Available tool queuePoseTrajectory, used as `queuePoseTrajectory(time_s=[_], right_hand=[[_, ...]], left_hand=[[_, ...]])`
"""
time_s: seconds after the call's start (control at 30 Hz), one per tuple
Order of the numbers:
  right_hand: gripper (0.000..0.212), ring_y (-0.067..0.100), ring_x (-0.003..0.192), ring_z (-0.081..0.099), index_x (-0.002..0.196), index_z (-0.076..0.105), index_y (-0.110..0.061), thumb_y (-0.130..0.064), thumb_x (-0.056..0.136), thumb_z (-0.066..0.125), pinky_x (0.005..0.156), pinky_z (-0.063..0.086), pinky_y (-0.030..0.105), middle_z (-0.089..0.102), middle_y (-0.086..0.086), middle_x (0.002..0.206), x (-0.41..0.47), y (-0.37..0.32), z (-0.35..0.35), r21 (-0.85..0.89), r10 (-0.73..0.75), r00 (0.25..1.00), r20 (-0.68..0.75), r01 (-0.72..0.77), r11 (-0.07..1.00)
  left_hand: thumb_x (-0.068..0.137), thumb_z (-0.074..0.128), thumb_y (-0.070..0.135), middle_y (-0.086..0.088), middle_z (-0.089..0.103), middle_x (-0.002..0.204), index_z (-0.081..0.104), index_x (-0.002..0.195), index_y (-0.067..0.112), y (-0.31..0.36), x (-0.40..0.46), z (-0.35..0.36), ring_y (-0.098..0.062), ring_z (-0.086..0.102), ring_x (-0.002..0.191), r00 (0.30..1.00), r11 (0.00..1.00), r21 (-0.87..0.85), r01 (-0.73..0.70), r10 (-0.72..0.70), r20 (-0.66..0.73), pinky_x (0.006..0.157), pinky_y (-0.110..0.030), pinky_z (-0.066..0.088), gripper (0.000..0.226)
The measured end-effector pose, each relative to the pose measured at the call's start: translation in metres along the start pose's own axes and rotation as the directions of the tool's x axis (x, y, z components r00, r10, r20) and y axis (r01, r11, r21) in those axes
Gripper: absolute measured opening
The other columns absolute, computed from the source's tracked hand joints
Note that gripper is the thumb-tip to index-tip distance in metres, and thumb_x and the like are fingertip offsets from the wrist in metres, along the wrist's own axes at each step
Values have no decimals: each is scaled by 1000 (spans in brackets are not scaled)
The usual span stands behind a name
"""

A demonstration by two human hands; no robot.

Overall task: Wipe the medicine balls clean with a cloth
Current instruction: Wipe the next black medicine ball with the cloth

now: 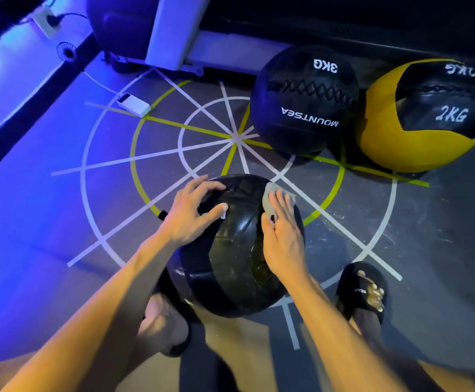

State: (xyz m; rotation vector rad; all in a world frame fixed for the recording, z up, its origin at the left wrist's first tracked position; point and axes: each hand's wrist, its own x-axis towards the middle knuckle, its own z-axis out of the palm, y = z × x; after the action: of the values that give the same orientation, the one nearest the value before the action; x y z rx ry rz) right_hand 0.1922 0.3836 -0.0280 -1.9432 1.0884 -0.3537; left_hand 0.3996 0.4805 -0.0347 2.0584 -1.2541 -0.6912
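We are working on the black medicine ball (239, 250), sitting on the floor between our feet, just inside the painted rings. Our right hand (283, 239) is pressing a small pale cloth (273, 198) flat against the ball's upper right face, fingers straight over it — likely so the palm's weight carries through the wipe. Our left hand (192, 213) is lying spread on the upper left face, fingers extended and touching, holding nothing; we judge it is bracing the ball against rolling. Two more balls are waiting well apart beyond the ring centre: a black 3KG ball (304, 100) and, just beside it, a yellow-and-black 2KG ball (425, 114), both close to the dark back edge. The grey floor (442, 236) to the right is giving room for turning the ball; our sandalled right foot (363, 290) is standing near that side. A white device (134, 104) with a cable is lying off to the left.
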Motion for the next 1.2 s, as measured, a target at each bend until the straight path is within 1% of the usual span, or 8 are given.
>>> queuePoseTrajectory(time_s=[0.1, 0.37, 0.6, 0.9, 0.97, 1.07, 1.13, 1.2], right_hand=[[56, 0, 154, -3, 161, 17, -19, -25, 108, 34, 127, 7, 33, 10, -8, 169, -19, 10, 19, -133, -114, 991, -63, 105, 986], [79, 24, 155, 19, 157, 32, -7, -21, 80, 48, 122, 19, 47, 24, 9, 166, -98, 44, 42, -450, -470, 867, 168, 491, 746], [54, 7, 155, -2, 159, 8, -19, -24, 108, 28, 128, 6, 35, 5, -7, 166, -14, 30, 7, -257, -39, 991, -130, 5, 966], [73, 19, 152, 27, 156, 35, -11, -26, 84, 44, 120, 24, 41, 31, 4, 164, -91, 62, -5, -411, -537, 756, 373, 654, 635], [58, 20, 149, 34, 155, 38, -15, -20, 97, 42, 120, 27, 38, 37, 2, 161, -82, 80, -30, -333, -475, 823, 311, 563, 757], [45, 12, 114, 65, 152, 42, -38, -27, 108, 40, 92, 43, 9, 65, -5, 130, -74, 75, -69, -113, -71, 997, -27, 67, 991], [40, 6, 94, 62, 145, 55, -30, -21, 108, 42, 79, 41, 9, 64, -10, 98, -67, 71, -78, 35, 123, 983, -135, -119, 992], [37, 8, 107, 59, 141, 59, -20, -21, 108, 42, 96, 42, 21, 67, -12, 111, -64, 64, -73, 172, 189, 973, -135, -165, 971]], left_hand=[[88, 50, 76, 7, 43, 155, 49, 138, 50, -7, 5, 3, -21, 36, 143, 1000, 998, 58, 7, -7, 5, 118, -44, 33, 56], [89, 54, 76, 17, 50, 147, 49, 140, 49, -18, 8, 8, -21, 42, 141, 1000, 1000, 8, -16, 16, -8, 116, -53, 36, 57], [90, 54, 77, 17, 51, 147, 50, 140, 50, -12, 7, 14, -22, 43, 141, 1000, 1000, 3, -3, 3, -17, 115, -55, 36, 57], [83, 53, 82, 15, 52, 145, 51, 137, 53, -2, 10, 9, -23, 45, 137, 999, 999, 46, 27, -26, -29, 112, -54, 39, 61], [83, 53, 82, 12, 51, 147, 51, 136, 55, 15, 10, 14, -25, 41, 138, 997, 990, 121, 66, -62, -41, 110, -55, 39, 60], [89, 54, 76, 12, 45, 152, 50, 140, 55, 49, 18, 25, -29, 33, 142, 994, 961, 253, 113, -112, -18, 109, -57, 35, 55], [92, 52, 74, 13, 44, 156, 48, 143, 55, 58, 26, 23, -30, 32, 144, 991, 968, 238, 75, -99, 93, 114, -57, 31, 55], [88, 60, 68, 7, 51, 154, 49, 147, 45, 53, 32, 12, -27, 44, 142, 971, 996, 84, 40, -59, 233, 118, -52, 33, 65]])
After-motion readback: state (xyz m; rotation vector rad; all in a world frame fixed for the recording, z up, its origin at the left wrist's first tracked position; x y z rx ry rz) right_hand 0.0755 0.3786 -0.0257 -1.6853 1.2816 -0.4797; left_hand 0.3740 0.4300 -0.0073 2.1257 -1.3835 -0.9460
